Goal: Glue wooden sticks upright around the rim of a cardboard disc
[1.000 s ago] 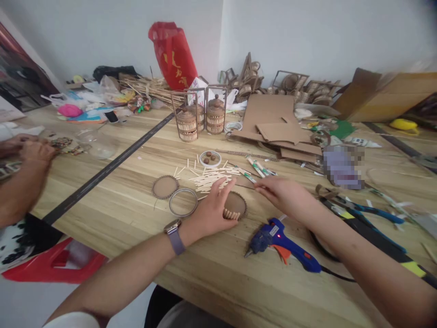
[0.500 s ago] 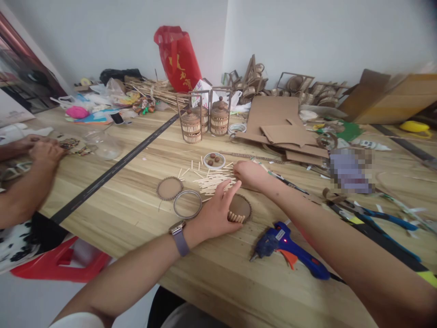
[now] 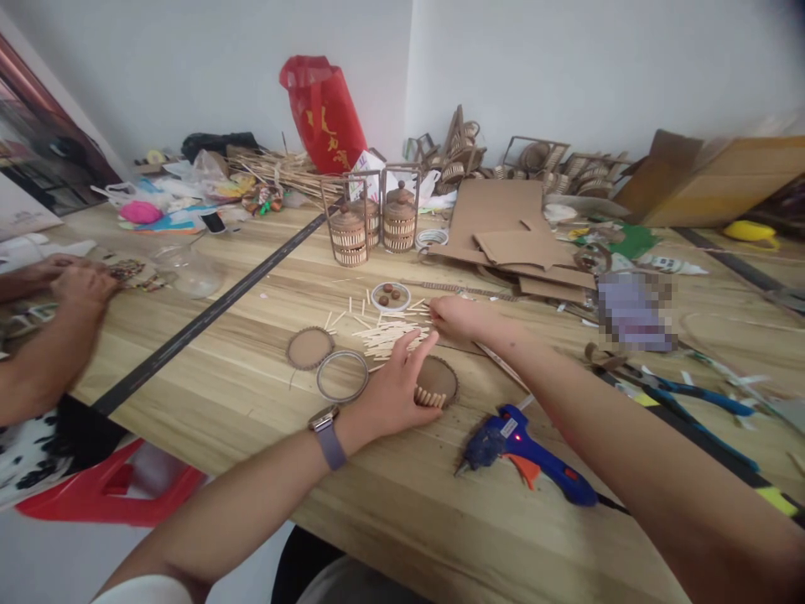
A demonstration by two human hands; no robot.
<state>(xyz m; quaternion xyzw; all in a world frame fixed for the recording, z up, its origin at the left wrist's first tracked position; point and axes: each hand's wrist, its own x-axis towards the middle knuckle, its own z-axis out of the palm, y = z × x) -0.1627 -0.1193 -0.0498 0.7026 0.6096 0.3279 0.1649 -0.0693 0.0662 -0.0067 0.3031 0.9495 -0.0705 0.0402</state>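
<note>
My left hand (image 3: 396,390), with a watch on its wrist, lies at the left edge of a round brown disc (image 3: 440,377). Its fingers are spread, and the thumb is beside a row of short upright sticks (image 3: 430,398) along the disc's near rim. Beyond the disc, my right hand (image 3: 458,319) is closed in a pinch at the right end of a pile of short pale sticks (image 3: 385,338). Whatever its fingertips hold is hidden. A second disc (image 3: 310,347) and a grey ring (image 3: 342,377) lie left of my left hand.
A blue glue gun (image 3: 525,457) lies near my right forearm, with pliers (image 3: 698,394) farther right. Beads sit inside a white ring (image 3: 391,297). Small lidded baskets (image 3: 349,235) and cardboard (image 3: 503,218) stand behind. At left, another person's hands (image 3: 81,281) work near a clear jar (image 3: 192,270).
The whole view has shifted slightly. My right hand stays pinched by the stick pile, and a thin strip now shows beneath its forearm. My left hand keeps its place at the disc.
</note>
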